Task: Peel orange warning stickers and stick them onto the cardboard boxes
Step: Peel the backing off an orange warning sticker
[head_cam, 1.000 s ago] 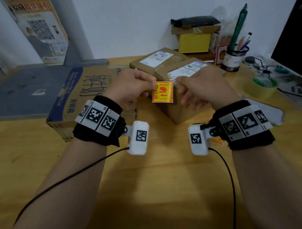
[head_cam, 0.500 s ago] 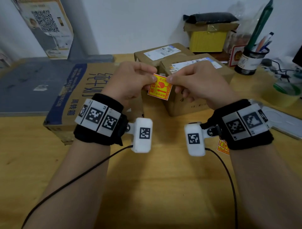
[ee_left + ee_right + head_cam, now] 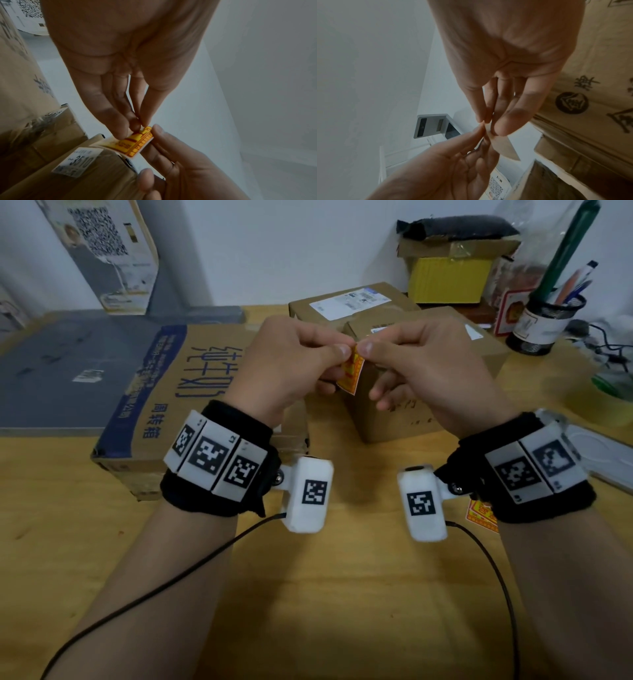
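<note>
- One orange warning sticker [image 3: 351, 369], held edge-on in the air just in front of the small cardboard box [image 3: 424, 392]; printed face shows in the left wrist view, pale backing in the right wrist view.
- Left hand [image 3: 291, 364]: thumb and forefinger pinch the sticker's top corner.
- Right hand [image 3: 428, 368]: thumb and forefinger pinch the same corner from the other side; remaining fingers loosely curled.
- Step in hand, by judgement: splitting sticker from backing at that corner; no lifted flap plainly visible.
- Next move calls for: a freed corner, a slow pull apart, then pressing flat on bare cardboard.
- Second orange sticker [image 3: 479, 517] lies on the worktop [image 3: 342, 594], nearer the person than that box.
- Large printed carton [image 3: 164, 392] left of that box; another labelled box [image 3: 346, 301] behind it.
</note>
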Motion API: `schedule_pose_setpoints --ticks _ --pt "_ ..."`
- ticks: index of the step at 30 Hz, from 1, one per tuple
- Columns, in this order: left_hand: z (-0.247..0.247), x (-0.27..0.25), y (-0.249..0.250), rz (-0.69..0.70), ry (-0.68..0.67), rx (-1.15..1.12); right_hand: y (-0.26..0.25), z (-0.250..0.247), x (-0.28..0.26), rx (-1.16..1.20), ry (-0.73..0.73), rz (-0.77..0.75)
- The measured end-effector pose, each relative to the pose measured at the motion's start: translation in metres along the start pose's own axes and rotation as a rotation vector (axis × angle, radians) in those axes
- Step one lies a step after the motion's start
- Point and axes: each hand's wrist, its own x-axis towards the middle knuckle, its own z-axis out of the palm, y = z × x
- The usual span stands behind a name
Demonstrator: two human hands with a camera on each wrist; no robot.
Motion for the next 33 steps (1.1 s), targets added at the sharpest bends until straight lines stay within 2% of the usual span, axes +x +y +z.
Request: schedule_pose_setpoints --ticks 33 --pt "0.0012 0.0025 -0.0043 0.041 0.000 -0.093 0.0039 0.0016 0.0007 0.090 -0.044 -0.035"
